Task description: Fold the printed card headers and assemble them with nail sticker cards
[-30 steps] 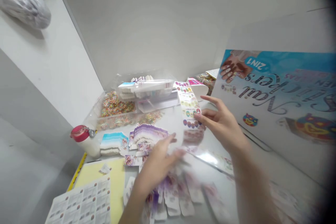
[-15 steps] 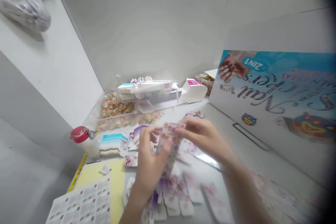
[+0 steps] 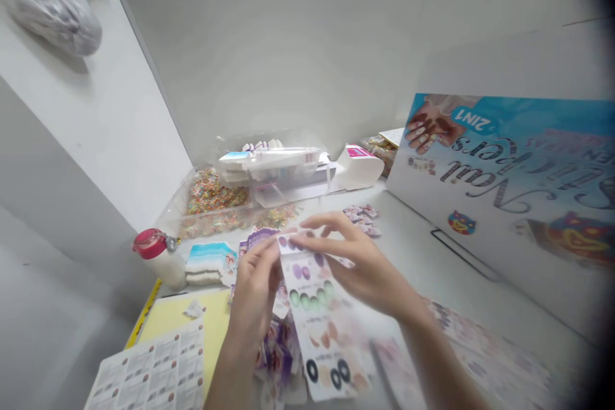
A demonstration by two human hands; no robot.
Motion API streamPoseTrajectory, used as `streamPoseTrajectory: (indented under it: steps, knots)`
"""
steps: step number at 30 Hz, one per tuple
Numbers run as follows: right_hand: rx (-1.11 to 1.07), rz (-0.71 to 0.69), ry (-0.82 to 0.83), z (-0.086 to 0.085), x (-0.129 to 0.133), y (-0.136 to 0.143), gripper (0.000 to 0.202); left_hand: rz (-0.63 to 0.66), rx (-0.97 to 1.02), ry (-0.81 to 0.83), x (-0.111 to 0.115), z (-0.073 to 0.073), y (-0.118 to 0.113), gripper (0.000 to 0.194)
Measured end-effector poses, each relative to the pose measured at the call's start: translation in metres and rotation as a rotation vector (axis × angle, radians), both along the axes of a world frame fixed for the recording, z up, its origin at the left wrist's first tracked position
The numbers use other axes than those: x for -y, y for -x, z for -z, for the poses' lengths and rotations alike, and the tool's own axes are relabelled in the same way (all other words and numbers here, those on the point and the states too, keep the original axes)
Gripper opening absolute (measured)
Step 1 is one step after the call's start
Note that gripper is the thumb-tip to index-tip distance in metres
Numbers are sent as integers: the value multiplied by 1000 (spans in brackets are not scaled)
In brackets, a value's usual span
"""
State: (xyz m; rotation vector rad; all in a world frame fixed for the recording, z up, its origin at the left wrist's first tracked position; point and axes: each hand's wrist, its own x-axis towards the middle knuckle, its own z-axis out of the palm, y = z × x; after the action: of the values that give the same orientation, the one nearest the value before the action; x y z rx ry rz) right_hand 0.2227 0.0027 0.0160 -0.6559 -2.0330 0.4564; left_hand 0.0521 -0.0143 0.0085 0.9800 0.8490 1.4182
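A long printed card strip (image 3: 314, 320) with rows of purple, green, orange and black nail pictures hangs down over the table from both hands. My left hand (image 3: 257, 282) pinches its upper left edge. Across the strip's top lie the fingers of my right hand (image 3: 353, 262), closed on it near the upper end. Beneath and beside the strip, purple-and-white cards (image 3: 276, 359) lie in a loose pile. Behind my left hand is a stack of purple-edged cards (image 3: 262, 237), partly hidden.
A red-capped bottle (image 3: 161, 259), blue-white cards (image 3: 210, 261) and a label sheet (image 3: 148, 371) are on the left. Behind stand a tub of colourful bits (image 3: 216, 195) and plastic trays (image 3: 283, 170). A large printed box (image 3: 504, 186) stands right; small cards (image 3: 362, 218) lie before it.
The folded, blurred card piece between my hands is now opened out into a long strip reaching down toward the front. My left hand has shifted slightly left, and my right hand has too.
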Motion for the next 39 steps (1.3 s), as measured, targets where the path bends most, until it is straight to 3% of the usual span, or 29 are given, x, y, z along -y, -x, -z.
streamPoseTrajectory:
  steps: [3,6,9,11,14,19,23,26,30,34,39]
  knots:
    - [-134,-27,154,-1,0,1,32,83,-78,-57,2,-4,5,41]
    - [-297,-143,458,1,-2,6,16,156,-215,-92,3,-5,7,44]
    - [-451,-206,623,5,-7,13,19,90,-280,-57,1,-4,4,36]
    - [-466,-152,552,6,-9,16,17,-4,-276,-41,-1,-4,1,37]
    - [-303,-37,294,7,-10,17,18,-75,-264,-80,-3,-4,1,37]
    - [-92,14,-18,10,-12,9,41,7,-242,-116,-2,-5,13,14]
    - [-46,28,-40,10,-12,3,53,134,-253,-96,-1,-5,16,18]
    - [-76,11,70,13,-18,3,51,37,-261,-50,-3,-3,11,18]
    - [-228,110,271,42,-50,6,54,-142,-163,-23,-11,3,8,26]
    - [-132,405,461,90,-91,5,58,-237,-144,-71,-17,4,16,48]
    - [8,512,525,129,-127,16,27,-254,-136,-70,-20,3,24,33]
